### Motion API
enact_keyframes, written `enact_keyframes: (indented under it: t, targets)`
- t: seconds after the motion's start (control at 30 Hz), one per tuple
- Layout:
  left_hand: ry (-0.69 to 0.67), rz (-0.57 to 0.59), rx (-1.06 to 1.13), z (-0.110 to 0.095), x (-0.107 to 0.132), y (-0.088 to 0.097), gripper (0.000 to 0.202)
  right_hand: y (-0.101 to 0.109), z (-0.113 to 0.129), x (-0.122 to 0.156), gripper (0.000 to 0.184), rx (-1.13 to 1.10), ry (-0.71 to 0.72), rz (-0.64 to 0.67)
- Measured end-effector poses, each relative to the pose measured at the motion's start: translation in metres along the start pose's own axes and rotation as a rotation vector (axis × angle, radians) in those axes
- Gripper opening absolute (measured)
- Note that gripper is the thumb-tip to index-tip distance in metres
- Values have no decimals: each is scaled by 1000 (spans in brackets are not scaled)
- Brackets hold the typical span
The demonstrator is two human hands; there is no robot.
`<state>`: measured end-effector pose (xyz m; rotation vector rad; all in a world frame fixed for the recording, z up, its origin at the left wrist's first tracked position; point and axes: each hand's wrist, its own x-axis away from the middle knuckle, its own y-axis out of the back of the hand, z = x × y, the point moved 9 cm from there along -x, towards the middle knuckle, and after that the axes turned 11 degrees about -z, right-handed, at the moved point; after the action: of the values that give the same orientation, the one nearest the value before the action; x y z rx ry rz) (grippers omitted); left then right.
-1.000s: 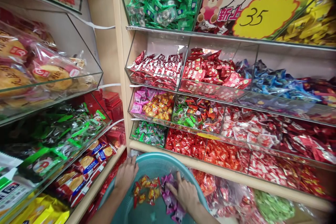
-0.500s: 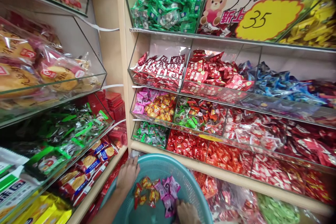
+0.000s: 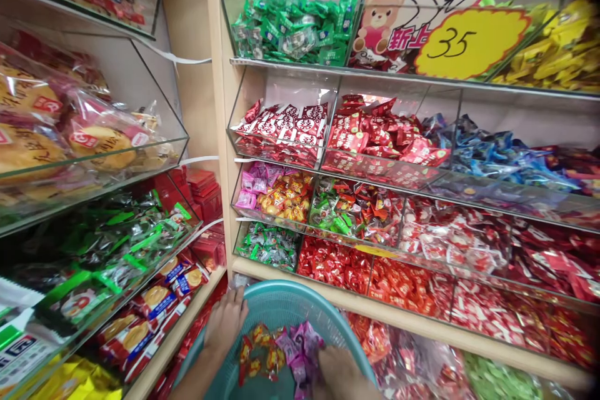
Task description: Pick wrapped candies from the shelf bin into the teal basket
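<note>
A teal plastic basket (image 3: 276,290) stands at the bottom middle of the view, in front of the shelves. My left hand (image 3: 228,319) is closed over its left rim. Low inside the basket, my right hand (image 3: 340,365) is right against several purple-wrapped candies (image 3: 300,350); its fingers are hidden and smeared, so whether it grips any cannot be told. To the left of the purple ones lie yellow-and-red wrapped candies (image 3: 262,353) on the basket's floor.
Clear shelf bins ahead hold red-wrapped candies (image 3: 332,262), green packets (image 3: 300,28) and more purple candies (image 3: 255,184). Price signs (image 3: 469,44) hang at the upper right. Shelves on the left carry bagged round pastries (image 3: 100,137). Bagged sweets (image 3: 407,356) lie under the bottom shelf.
My right hand has shifted slightly up and right within the basket, still beside the purple candies. My left hand stays on the rim. The shelves sit slightly lower in view.
</note>
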<state>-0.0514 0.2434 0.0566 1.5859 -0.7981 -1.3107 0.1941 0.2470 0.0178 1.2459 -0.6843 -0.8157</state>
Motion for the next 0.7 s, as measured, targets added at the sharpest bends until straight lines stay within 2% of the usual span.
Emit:
enact_keyframes:
  t: [0.03,0.1,0.13,0.2,0.3,0.37,0.43,0.5,0.57,0.63,0.7]
  targets:
    - [3,-1,2,0,0,0,45,12,1,-8,31,47,-31,35]
    - [11,-2,10,1,0,-1,44,39,9,-26,40,109,-52,17]
    - [14,1,12,1,0,-2,44,46,13,-34,45,139,-57,27]
    - [19,7,13,3,0,-4,44,48,21,-47,47,178,-65,61]
    - [26,2,18,4,0,-4,44,37,32,-58,46,200,-72,112]
    - [34,-7,24,4,0,-3,45,36,42,-61,48,200,-70,93]
    - [38,-3,29,4,0,-3,46,47,58,-65,46,155,-46,12]
    - [40,12,32,5,0,-5,47,70,80,-72,40,67,14,-101]
    - [43,27,32,6,0,-7,47,102,103,-82,31,-20,101,-226]
    - [48,39,25,7,0,-8,47,144,123,-96,25,-69,194,-380]
    - [54,58,14,8,-1,-10,47,192,138,-111,27,-85,268,-568]
